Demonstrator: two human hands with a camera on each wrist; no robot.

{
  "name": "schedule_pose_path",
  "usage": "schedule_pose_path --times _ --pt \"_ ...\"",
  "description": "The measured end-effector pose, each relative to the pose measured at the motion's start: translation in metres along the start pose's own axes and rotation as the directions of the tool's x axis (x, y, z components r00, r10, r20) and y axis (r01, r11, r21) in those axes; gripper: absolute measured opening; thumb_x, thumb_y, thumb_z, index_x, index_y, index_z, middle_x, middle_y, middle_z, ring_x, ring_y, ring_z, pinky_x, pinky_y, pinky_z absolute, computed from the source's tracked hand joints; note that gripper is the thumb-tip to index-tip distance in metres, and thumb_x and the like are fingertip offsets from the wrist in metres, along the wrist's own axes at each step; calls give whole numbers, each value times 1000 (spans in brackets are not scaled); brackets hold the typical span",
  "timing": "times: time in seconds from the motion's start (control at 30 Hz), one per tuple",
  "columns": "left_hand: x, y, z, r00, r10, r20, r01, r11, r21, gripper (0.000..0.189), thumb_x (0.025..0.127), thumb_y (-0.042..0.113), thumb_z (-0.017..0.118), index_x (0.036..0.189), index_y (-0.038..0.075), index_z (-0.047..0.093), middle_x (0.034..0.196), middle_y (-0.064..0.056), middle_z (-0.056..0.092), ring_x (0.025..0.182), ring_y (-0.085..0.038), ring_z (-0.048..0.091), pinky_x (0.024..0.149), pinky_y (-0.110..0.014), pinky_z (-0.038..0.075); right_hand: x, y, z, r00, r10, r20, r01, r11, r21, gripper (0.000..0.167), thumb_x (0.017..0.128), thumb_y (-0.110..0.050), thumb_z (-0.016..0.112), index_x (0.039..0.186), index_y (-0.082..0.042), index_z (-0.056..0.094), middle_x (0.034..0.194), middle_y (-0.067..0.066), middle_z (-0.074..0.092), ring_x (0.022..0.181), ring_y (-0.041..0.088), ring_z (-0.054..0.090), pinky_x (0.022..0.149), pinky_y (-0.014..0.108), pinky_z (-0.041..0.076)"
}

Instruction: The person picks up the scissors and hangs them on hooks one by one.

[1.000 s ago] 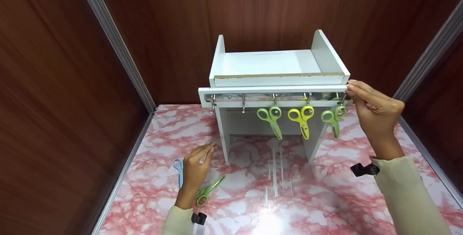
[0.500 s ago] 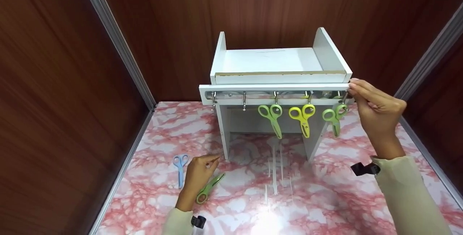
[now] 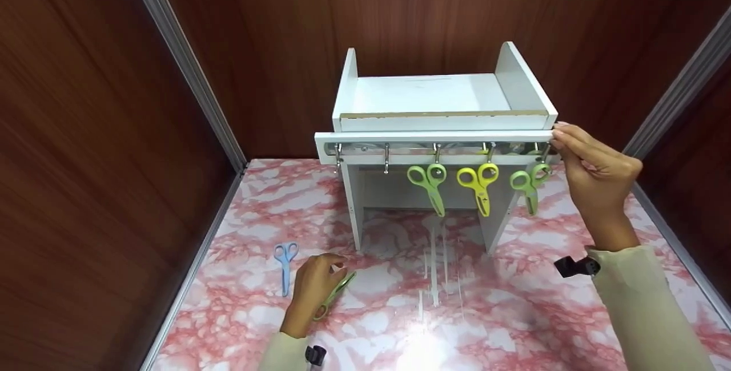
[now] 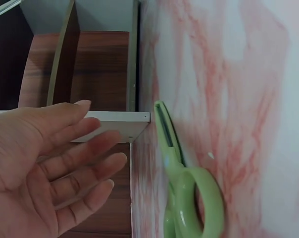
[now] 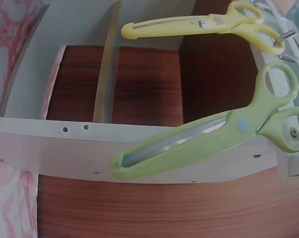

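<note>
My left hand point(image 3: 317, 279) hovers low over green scissors point(image 3: 344, 282) lying on the table, its fingers loosely bent with nothing between them. In the left wrist view those scissors point(image 4: 175, 171) lie beside the fingertips, apart from them. My right hand point(image 3: 602, 174) pinches the right end of a white hook rail point(image 3: 434, 136) on the front of a small white shelf unit. Green scissors point(image 3: 434, 195), yellow scissors point(image 3: 482, 200) and another green pair point(image 3: 531, 200) hang from its hooks. The two hooks at the left carry nothing. Blue scissors point(image 3: 285, 274) lie left of my left hand.
The shelf unit point(image 3: 422, 94) stands on a red-and-white marbled table point(image 3: 388, 325), its side panel point(image 3: 353, 211) close ahead of my left hand. Dark wood-look walls point(image 3: 274, 63) with metal corner strips enclose the table.
My left hand has come down and nearer to me, over the green scissors, uncovering the blue scissors. My right hand stays at the rail's end.
</note>
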State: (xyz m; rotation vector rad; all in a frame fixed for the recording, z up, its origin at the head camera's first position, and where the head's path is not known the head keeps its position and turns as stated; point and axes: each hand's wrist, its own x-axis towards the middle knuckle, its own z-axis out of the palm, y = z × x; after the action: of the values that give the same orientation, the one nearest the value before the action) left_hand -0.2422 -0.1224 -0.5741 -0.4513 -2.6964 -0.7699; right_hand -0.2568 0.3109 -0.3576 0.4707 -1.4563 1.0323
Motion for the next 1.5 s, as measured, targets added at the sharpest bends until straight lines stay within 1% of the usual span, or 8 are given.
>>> schedule_pose_path --times 0.2,0.47,0.63,0.8,1.0,1.2,1.33,1.5 --pt "-5 -3 5 999 34 9 -34 999 26 21 81 16 85 100 9 80 85 -2 74 77 -19 69 66 -37 60 0 -1 0 1000 3 1 -3 1000 4 18 74 21 78 86 8 79 92 29 73 90 35 75 85 24 61" --pt "-11 -5 12 996 33 80 -30 999 -37 24 78 9 85 101 7 79 89 -6 74 80 -23 69 70 -38 59 -1 -1 1 1000 4 -13 -4 1000 -14 17 74 21 79 85 8 79 92 28 73 90 36 75 85 24 61" --pt "-12 -5 15 996 41 74 -42 999 3 25 75 5 85 99 8 79 86 -4 73 78 -22 67 67 -38 58 -2 -1 2 1000 5 -16 -5 1000 -9 17 74 21 79 86 8 79 92 28 73 90 35 75 86 26 61" --pt "-10 -7 17 992 51 114 -53 998 14 24 76 -7 76 91 12 80 82 -2 71 71 -18 62 59 -32 53 -2 -1 3 1000 4 -23 -4 1000 -7 17 74 21 79 85 8 79 91 28 73 89 35 75 86 27 61" --pt "-12 -9 17 990 109 87 -111 994 19 36 73 -17 69 90 13 81 84 -1 73 74 -20 65 60 -32 54 -2 -1 3 1000 0 -20 -1 1000 -8 18 74 21 78 85 8 79 91 28 73 88 35 75 85 26 61" --pt "-10 -9 16 968 192 163 -203 977 58 43 70 -20 70 79 21 78 80 4 71 73 -16 64 62 -32 52 -4 -1 2 1000 9 -22 -9 1000 -10 17 74 21 79 85 8 79 92 28 73 89 34 75 85 25 61" --pt "-9 -8 15 953 223 203 -237 970 48 44 70 -20 73 83 22 80 79 4 70 74 -16 65 65 -34 55 -4 1 2 1000 12 -22 -12 1000 -8 17 74 20 79 86 8 79 93 26 74 90 34 75 85 25 61" --pt "-10 -7 15 934 270 233 -294 953 76 40 65 -26 64 61 12 55 65 6 49 62 -9 43 54 -26 33 -4 4 0 1000 12 -17 -12 1000 -6 18 74 20 80 87 7 79 94 25 74 91 35 75 86 26 61"
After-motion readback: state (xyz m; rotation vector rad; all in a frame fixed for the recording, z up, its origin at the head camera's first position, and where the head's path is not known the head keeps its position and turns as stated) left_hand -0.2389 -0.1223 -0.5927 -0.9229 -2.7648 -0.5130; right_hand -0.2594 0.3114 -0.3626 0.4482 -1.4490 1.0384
